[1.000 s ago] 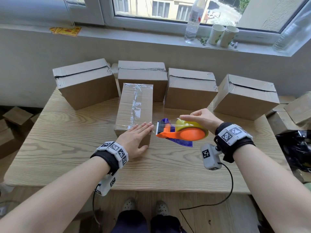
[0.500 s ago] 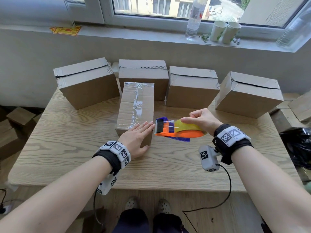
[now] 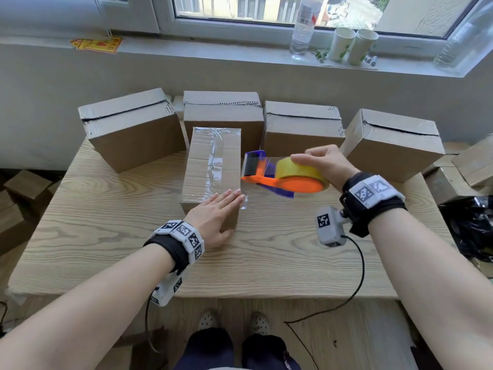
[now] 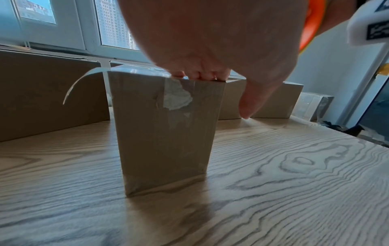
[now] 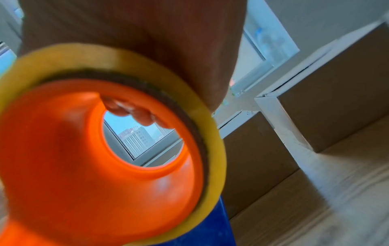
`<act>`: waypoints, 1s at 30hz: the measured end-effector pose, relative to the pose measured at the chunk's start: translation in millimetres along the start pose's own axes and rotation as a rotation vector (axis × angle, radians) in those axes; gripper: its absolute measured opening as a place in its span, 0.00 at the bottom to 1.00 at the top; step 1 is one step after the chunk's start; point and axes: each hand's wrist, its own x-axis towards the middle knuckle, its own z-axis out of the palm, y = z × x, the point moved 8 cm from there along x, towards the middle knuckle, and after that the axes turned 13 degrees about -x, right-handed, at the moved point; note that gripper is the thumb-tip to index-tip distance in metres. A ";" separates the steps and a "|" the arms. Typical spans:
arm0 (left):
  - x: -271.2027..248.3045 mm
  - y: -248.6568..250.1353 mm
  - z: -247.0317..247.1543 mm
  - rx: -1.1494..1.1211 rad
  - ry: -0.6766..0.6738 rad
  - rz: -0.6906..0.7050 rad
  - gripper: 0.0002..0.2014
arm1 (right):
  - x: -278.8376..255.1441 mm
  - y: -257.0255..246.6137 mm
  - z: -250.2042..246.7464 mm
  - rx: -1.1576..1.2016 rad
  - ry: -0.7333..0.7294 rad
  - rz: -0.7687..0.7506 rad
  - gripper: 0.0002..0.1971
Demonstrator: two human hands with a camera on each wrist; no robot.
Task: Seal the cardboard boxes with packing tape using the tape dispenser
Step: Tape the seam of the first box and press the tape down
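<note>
On the wooden tabletop (image 3: 106, 236), the left hand (image 3: 213, 217) lies flat with straight fingers on the near end of the taped cardboard box (image 3: 210, 166). Just right, above the tabletop, the right hand (image 3: 322, 164) grasps the tape dispenser (image 3: 288, 177). Four cardboard boxes (image 3: 301, 126) stand farther back.

Plastic bottle (image 3: 302, 25) and two paper cups (image 3: 352, 45) on the windowsill (image 3: 213, 50)

Left hand (image 3: 213, 214): flat, fingers straight and together, palm down, forearm reaching forward.
Right hand (image 3: 324, 162): raised, fingers curled in a grip, wrist bent inward, forearm angled in.
</note>
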 end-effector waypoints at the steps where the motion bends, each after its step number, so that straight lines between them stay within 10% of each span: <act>1: 0.1 -0.7 -0.2 0.000 -0.010 0.000 0.43 | 2.7 -3.2 -3.5 -0.039 0.025 0.003 0.25; 19: -23.4 -32.4 -1.5 0.066 0.102 -0.104 0.37 | -9.6 103.5 118.0 -0.778 -0.007 0.118 0.13; 30: -60.4 -65.2 -5.9 -0.016 0.181 -0.215 0.34 | -21.9 144.0 160.4 -1.055 -0.308 0.225 0.13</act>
